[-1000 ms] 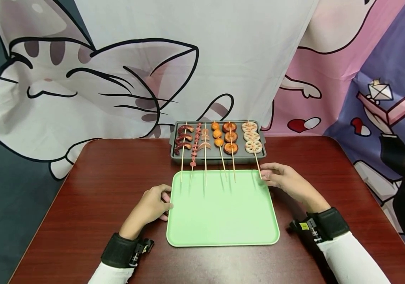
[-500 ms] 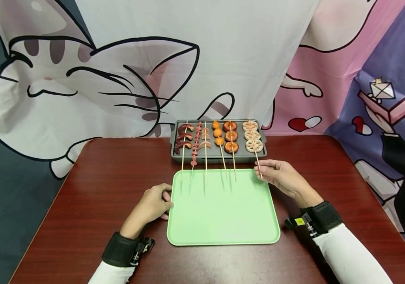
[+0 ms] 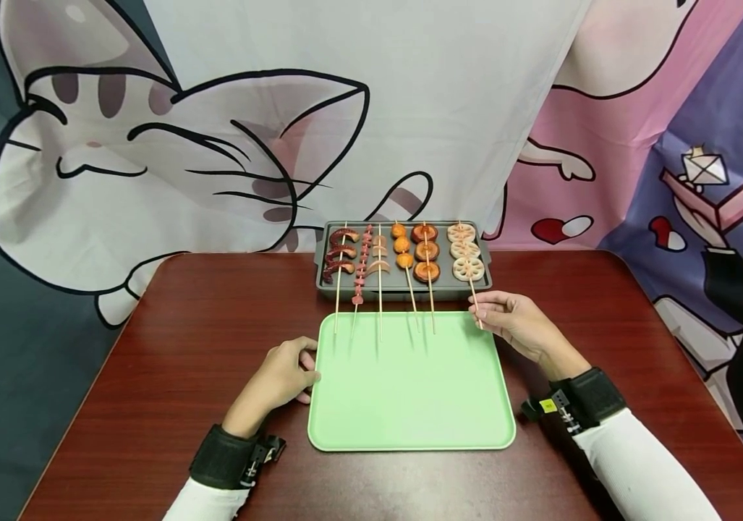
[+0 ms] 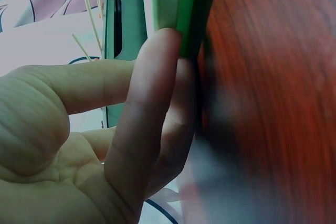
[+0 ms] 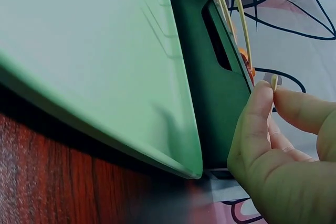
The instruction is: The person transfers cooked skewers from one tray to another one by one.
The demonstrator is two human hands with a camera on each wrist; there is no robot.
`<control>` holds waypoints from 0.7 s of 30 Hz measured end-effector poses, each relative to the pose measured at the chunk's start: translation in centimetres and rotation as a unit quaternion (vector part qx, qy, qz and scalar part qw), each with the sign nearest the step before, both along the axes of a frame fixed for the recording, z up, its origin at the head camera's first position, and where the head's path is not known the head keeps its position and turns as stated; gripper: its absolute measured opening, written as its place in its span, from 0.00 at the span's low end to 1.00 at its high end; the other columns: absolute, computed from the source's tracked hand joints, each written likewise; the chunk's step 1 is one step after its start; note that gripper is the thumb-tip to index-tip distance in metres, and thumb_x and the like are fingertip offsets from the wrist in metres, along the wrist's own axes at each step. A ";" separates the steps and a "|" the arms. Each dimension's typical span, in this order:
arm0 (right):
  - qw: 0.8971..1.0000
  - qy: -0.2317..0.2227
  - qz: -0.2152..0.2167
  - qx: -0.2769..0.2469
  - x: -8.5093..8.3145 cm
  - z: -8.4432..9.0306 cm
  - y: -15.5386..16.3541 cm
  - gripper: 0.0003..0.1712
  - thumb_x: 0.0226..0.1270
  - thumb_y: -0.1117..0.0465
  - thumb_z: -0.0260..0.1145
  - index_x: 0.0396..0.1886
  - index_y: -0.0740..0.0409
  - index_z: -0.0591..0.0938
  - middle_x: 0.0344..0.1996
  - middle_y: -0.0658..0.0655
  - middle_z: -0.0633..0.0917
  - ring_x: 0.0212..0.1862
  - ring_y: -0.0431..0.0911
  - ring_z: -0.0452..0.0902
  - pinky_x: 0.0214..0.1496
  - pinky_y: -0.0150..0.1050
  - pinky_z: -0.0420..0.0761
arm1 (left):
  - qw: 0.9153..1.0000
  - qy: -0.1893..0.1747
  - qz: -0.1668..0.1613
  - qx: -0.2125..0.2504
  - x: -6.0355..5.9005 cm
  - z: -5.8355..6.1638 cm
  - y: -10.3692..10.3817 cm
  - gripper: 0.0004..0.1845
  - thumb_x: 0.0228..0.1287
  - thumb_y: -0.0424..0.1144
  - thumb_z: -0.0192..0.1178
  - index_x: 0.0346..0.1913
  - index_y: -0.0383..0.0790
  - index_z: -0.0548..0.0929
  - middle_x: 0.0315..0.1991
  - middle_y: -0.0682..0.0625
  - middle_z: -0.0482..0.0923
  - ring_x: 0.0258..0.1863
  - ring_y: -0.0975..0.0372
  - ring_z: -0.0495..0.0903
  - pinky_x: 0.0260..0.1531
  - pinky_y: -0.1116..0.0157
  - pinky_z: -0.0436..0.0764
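Note:
My right hand (image 3: pixel 516 323) pinches the bare stick end of a lotus root skewer (image 3: pixel 468 269) between thumb and forefinger. Its slices lie at the right end of the dark grill pan (image 3: pixel 321 279). In the right wrist view the stick tip (image 5: pixel 274 81) pokes out between the fingertips. At the left edge of the light green tray (image 3: pixel 410 391), my left hand (image 3: pixel 283 373) holds the rim with curled fingers. The left wrist view shows a fingertip against the tray's side (image 4: pixel 167 3), with another finger behind it, partly hidden.
Several other skewers lie side by side in the pan: sausage pieces (image 3: pixel 341 252), small pink pieces (image 3: pixel 362 264), pale curved slices (image 3: pixel 379 266), orange balls (image 3: pixel 401 244) and brown rounds (image 3: pixel 426 252). Their sticks reach over the tray's far edge. A printed cloth (image 3: pixel 462 108) hangs behind the brown table (image 3: pixel 182 325).
My right hand has moved slightly left and taken the lotus root skewer's stick end between its fingers. The left hand and the tray have stayed in place.

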State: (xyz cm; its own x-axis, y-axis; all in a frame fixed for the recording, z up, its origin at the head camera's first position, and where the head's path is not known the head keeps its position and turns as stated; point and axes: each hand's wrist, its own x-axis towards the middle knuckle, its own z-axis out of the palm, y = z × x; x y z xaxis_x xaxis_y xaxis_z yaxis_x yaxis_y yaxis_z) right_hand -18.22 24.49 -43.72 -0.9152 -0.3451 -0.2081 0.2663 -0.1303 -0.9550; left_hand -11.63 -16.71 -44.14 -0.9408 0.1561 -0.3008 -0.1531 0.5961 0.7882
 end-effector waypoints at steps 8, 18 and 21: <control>1.000 -0.003 0.004 0.005 0.0 -0.1 0.1 0.12 0.73 0.74 0.63 0.53 0.64 0.82 0.38 0.51 0.91 0.39 0.40 0.88 0.46 0.32 0.90 | 1.000 0.002 0.003 0.003 0.0 -0.1 0.0 0.26 0.64 0.22 0.64 0.65 0.27 0.75 0.35 0.42 0.75 0.20 0.56 0.80 0.20 0.61 0.89; 1.000 -0.001 0.013 0.026 0.2 0.1 0.3 0.11 0.74 0.73 0.63 0.51 0.60 0.82 0.39 0.51 0.90 0.40 0.40 0.87 0.45 0.31 0.89 | 1.000 0.005 0.003 0.000 0.0 0.0 0.1 0.25 0.64 0.22 0.65 0.65 0.26 0.76 0.35 0.42 0.75 0.19 0.56 0.80 0.20 0.62 0.89; 0.999 0.005 0.016 0.037 0.3 0.1 0.3 0.11 0.74 0.72 0.63 0.52 0.61 0.82 0.39 0.50 0.90 0.40 0.41 0.87 0.45 0.31 0.89 | 1.000 0.005 0.002 -0.001 0.0 0.0 0.1 0.26 0.64 0.22 0.65 0.65 0.26 0.76 0.35 0.42 0.75 0.19 0.56 0.80 0.20 0.62 0.89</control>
State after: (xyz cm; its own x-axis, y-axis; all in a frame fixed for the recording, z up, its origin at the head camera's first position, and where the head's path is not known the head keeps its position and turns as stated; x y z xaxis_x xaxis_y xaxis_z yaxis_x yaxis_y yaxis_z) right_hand -17.87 24.78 -43.57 -0.9066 -0.3573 -0.2246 0.2590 -0.0506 -0.9646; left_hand -11.60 -16.63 -44.14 -0.9445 0.1520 -0.2914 -0.1472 0.5971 0.7886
